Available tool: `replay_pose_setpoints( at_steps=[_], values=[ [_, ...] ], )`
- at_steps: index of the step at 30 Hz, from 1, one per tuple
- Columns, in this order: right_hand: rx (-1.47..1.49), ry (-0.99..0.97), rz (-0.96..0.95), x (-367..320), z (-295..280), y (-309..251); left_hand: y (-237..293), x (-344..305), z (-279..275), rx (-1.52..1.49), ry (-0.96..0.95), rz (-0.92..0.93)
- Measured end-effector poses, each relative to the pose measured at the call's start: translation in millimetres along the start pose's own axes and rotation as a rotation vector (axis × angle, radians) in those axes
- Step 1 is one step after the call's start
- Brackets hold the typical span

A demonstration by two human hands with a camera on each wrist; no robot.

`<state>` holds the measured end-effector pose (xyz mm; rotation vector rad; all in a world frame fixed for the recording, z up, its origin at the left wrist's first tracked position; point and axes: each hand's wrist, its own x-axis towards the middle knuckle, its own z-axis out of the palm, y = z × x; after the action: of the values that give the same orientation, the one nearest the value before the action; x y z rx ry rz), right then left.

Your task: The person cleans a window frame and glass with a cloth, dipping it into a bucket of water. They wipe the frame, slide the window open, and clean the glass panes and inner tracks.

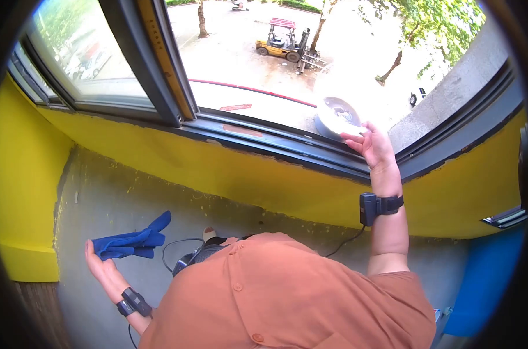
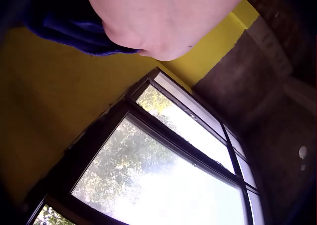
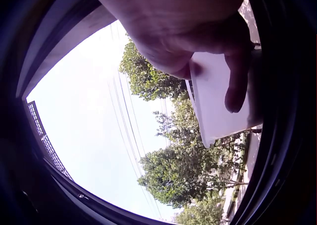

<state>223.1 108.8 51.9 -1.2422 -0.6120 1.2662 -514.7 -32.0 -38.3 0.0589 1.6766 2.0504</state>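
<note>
At the open window, my right hand (image 1: 376, 146) grips the rim of a round whitish plastic tub (image 1: 338, 116), which is over the sill track. In the right wrist view, the thumb lies along the outside of the translucent tub (image 3: 213, 96) wall. Down at the left, my left hand (image 1: 103, 269) holds a crumpled blue cloth (image 1: 133, 243) away from the body. The left wrist view has the back of that hand (image 2: 158, 17) and part of the dark blue cloth (image 2: 74, 34); its fingers are mostly hidden there.
A dark window frame (image 1: 264, 139) runs above the yellow wall (image 1: 217, 163). The glazed sash (image 1: 95, 58) stands on the left side. A reddish strip (image 1: 236, 107) lies outside beyond the sill. Farther out are a forklift (image 1: 284, 43) and trees. Below is grey floor (image 1: 101, 186).
</note>
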Motion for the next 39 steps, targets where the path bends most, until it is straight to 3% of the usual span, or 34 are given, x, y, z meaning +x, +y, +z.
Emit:
replay_pose_setpoints(
  at_steps=[2,5,8,11,15,23,30,32,34,38,39],
  values=[
    [0.01,-0.055,-0.017,3.3,11.4,-3.2,1.2,-7.3,6.5,0.025,0.016,0.0],
    [0.016,0.057,0.058,9.8,39.5,2.5,-2.6,-10.8,17.2,0.061,0.01,-0.001],
    [0.024,-0.032,0.005,12.5,70.4,9.4,-6.5,-4.2,21.7,0.061,-0.029,0.034],
    [0.046,-0.071,0.122,38.4,105.4,13.4,1.7,-11.3,31.4,0.096,-0.125,0.013],
    [0.02,-0.165,0.1,66.6,164.1,22.4,32.3,-24.9,51.4,0.168,-0.291,0.013],
    [0.059,-0.233,0.165,114.0,260.2,40.8,43.8,20.1,64.3,0.167,-0.395,0.015],
    [0.055,-0.342,0.227,153.8,306.8,63.9,62.2,44.9,95.2,0.198,-0.426,-0.035],
    [0.047,-0.251,0.248,131.9,332.9,63.2,65.6,56.5,100.8,0.207,-0.442,-0.044],
    [0.006,-0.343,0.152,135.5,343.4,68.3,64.2,72.0,105.9,0.225,-0.496,-0.043],
    [-0.253,-0.208,0.078,112.5,361.2,71.0,63.4,91.9,118.7,0.238,-0.546,-0.077],
    [-0.363,-0.213,0.142,119.9,352.5,73.9,61.7,97.0,122.5,0.241,-0.578,-0.092]
  ],
)
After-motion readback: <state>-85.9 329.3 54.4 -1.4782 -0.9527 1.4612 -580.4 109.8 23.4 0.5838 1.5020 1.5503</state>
